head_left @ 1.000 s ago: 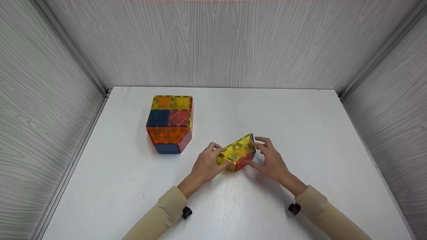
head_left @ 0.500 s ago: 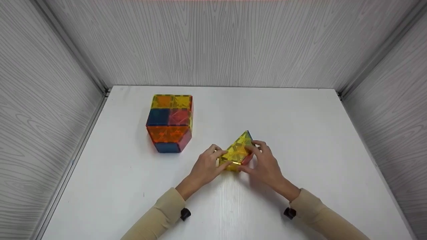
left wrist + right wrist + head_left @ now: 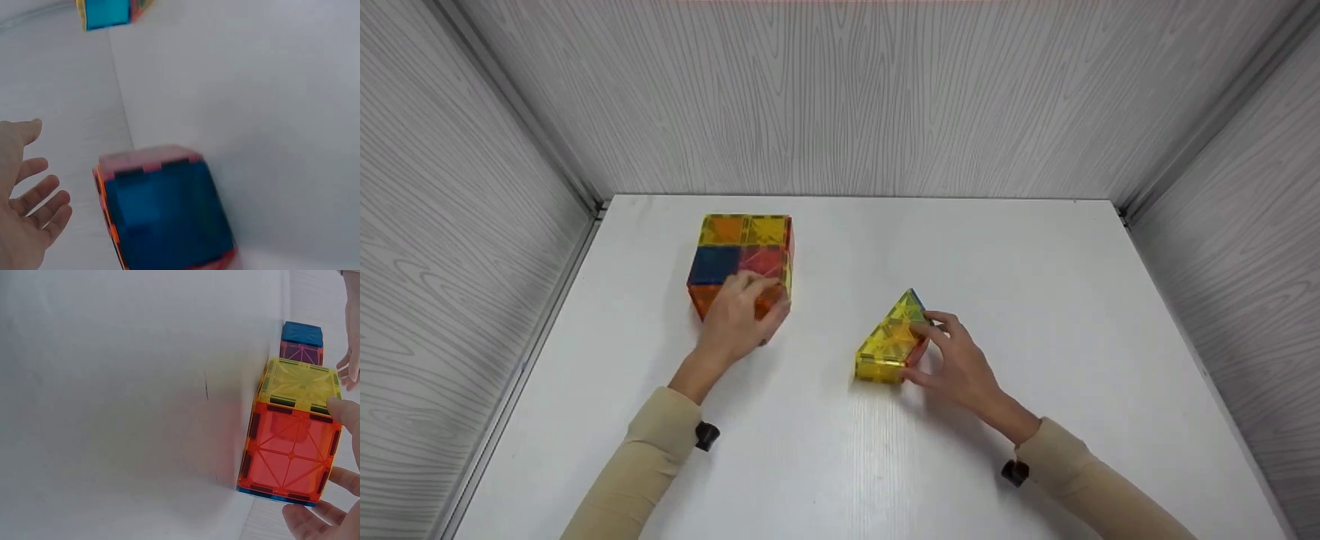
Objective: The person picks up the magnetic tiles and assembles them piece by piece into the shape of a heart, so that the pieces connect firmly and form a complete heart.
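My left hand point(image 3: 731, 315) is over the front of a larger magnetic-tile block point(image 3: 720, 262), its top made of orange, yellow, blue and red squares. In the left wrist view, the fingers stay apart from that block's blue square tile point(image 3: 169, 216), loosely bent and holding nothing. To the right, my right hand point(image 3: 956, 364) holds a small wedge of magnetic tiles point(image 3: 889, 345) by its right side. The wedge has a yellow top and yellow front. In the right wrist view, its red square tile point(image 3: 291, 449) faces the camera, with the thumb point(image 3: 350, 413) touching the yellow tile's corner.
White walls point(image 3: 840, 97) with grey grain enclose the white table point(image 3: 825, 465) at the back and both sides. A black wrist device point(image 3: 706, 435) sits at the left cuff, and another black device point(image 3: 1015, 472) at the right cuff.
My left hand has let go of the small wedge and moved left to the larger block. The wedge has been turned so its yellow front faces me; my right hand stays on it.
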Demonstrator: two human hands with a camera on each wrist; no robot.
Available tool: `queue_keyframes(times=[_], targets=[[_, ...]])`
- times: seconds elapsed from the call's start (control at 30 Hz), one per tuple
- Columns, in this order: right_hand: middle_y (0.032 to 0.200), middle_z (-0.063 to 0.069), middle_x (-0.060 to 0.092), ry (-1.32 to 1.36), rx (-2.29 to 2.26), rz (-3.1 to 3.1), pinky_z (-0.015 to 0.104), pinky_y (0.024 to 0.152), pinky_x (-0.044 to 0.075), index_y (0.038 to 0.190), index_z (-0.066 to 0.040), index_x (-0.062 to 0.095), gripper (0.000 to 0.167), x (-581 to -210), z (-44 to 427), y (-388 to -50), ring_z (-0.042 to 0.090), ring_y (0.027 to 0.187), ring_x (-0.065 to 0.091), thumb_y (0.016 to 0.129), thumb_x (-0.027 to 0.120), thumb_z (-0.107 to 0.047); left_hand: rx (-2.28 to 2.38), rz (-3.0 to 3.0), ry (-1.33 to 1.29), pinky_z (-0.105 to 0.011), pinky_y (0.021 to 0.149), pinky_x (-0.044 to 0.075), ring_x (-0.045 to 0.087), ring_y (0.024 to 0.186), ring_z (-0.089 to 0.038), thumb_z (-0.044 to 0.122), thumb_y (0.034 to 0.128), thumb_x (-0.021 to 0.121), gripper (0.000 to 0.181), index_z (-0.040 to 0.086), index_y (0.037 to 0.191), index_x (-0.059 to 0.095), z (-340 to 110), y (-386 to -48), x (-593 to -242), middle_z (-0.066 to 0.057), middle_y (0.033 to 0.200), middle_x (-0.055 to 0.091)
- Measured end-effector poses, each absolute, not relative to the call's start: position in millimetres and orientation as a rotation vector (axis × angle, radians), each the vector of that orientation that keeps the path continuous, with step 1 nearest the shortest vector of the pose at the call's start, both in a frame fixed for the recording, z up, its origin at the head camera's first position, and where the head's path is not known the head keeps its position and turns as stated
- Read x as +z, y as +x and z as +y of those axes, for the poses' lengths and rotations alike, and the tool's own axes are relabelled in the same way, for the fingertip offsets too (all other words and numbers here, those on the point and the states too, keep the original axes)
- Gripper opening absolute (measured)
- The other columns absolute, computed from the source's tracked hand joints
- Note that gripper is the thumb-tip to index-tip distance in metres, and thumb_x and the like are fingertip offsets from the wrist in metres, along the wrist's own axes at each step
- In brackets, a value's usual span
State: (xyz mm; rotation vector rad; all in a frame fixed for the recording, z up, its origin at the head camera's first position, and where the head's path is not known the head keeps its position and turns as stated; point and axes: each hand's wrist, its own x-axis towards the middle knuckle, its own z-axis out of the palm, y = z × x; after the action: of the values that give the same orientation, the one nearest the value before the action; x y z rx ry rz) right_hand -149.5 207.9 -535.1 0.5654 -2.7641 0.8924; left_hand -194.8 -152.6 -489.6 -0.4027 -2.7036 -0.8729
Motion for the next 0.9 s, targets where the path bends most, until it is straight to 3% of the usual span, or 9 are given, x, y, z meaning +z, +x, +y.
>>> queue_keyframes(times=[0.33,0.9], targets=[[0.151,0.016,0.053,0.604,0.936,-2.758,0.054,0.100,0.058,0.141,-0.013,0.066,0.068,-537,214,-154,0.038,0.133,0.059,0.082,0.091,-0.038,-0.804,-2.818,-0.175,-0.057,0.117,0.046,0.051,0.130,-0.041,0.037,0.1011,0.071,0.055,-0.002,0.140,0.063,-227,-222,-494,-0.025,0.138,0.056],[0.153,0.016,0.051,0.682,0.943,-2.730,0.054,0.105,0.056,0.145,-0.012,0.063,0.065,-541,225,-160,0.037,0.137,0.058,0.087,0.088,-0.026,-0.911,-3.013,-0.120,-0.062,0.125,0.034,0.041,0.147,-0.047,0.047,0.1016,0.067,0.073,0.000,0.154,0.049,-246,-250,-506,-0.028,0.161,0.036]])
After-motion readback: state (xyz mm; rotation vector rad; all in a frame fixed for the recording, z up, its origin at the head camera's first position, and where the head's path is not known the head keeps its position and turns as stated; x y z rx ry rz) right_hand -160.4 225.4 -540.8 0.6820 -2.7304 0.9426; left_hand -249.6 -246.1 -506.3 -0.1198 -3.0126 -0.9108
